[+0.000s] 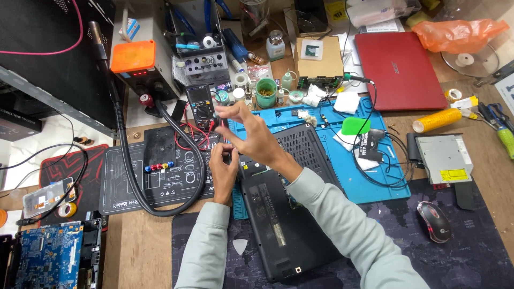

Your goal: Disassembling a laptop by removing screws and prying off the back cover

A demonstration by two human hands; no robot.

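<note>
My right hand [251, 134] is raised over the upper left corner of an upturned black laptop [284, 214], pinching a thin probe with a red lead between thumb and fingers. My left hand [223, 167] sits just below it at the laptop's left edge, fingers closed on a second small dark probe tip. Red leads run from both hands to a black multimeter [199, 104] standing just behind them. What the probe tips touch is hidden by my fingers.
A blue work mat [375, 176] lies under the laptop's far end. A red laptop [399, 67], a silver optical drive [444, 158], a mouse [435, 220], a black mat [160, 176], a circuit board [48, 257], a flexible black hose [126, 155] and small bottles and tape rolls crowd the desk.
</note>
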